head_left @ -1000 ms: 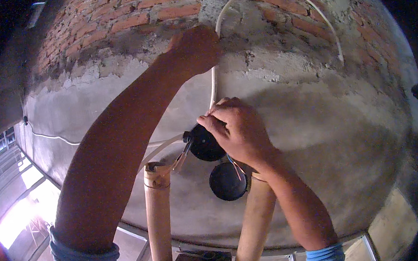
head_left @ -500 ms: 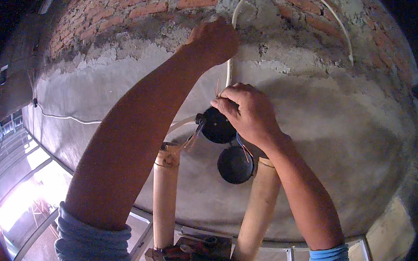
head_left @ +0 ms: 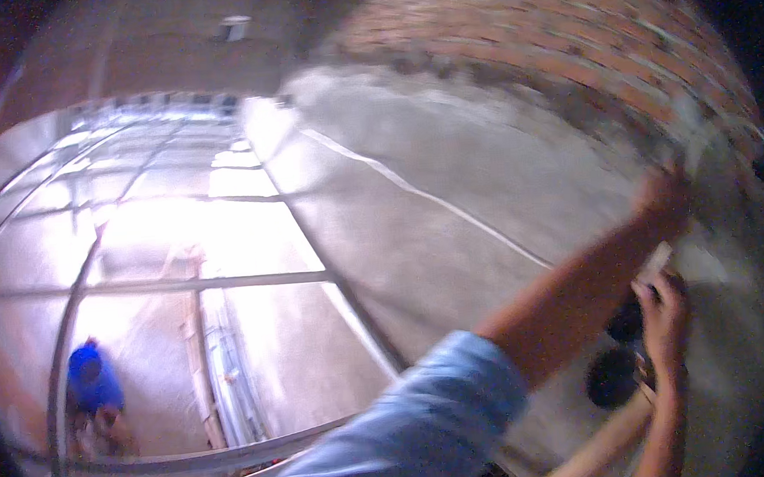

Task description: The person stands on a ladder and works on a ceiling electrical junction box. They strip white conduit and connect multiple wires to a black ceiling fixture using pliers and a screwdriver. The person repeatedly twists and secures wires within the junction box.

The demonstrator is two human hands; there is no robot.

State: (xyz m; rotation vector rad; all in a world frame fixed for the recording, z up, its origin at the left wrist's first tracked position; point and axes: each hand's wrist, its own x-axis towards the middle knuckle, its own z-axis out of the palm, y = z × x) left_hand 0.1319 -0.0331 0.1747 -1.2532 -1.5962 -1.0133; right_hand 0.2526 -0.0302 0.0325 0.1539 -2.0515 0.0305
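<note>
Head view, one frame, blurred. Item: black round fitting (head_left: 625, 321), far right, against the grey plastered wall (head_left: 483, 169); a second dark disc (head_left: 611, 378) just below it. I see my right hand (head_left: 662, 312) clasped on the fitting's right side, and my left hand (head_left: 663, 201) raised above at a pale conduit (head_left: 690, 142); its grip I cannot tell. Red brick (head_left: 562, 22) tops the wall. Left: bright floor (head_left: 135, 256) far below, with a person in blue (head_left: 91, 378).
</note>
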